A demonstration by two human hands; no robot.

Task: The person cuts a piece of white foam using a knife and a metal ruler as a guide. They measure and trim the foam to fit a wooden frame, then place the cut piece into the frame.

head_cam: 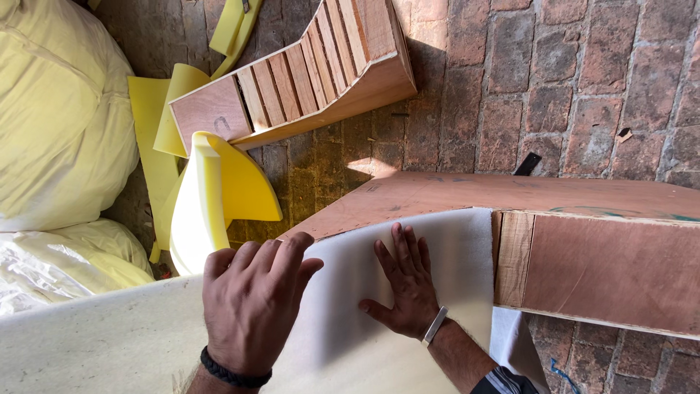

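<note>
The left hand (251,303) lies spread, fingers curled over the top edge of a white foam sheet (343,343); the right hand (405,284) presses flat and wide on the sheet's face, holding nothing. The sheet lies against a plywood frame (612,270) (its side panel is bare). The sheet could slide or wrinkle if either palm lifts, leaving it skewed against the frame edge.

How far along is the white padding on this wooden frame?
Done: the white padding sheet already lies over part of the plywood frame. In hand: the left hand and right hand press flat on the sheet. Left: the frame's right side and top panel are bare wood, and yellow foam pieces lie unused on the brick floor.
</note>
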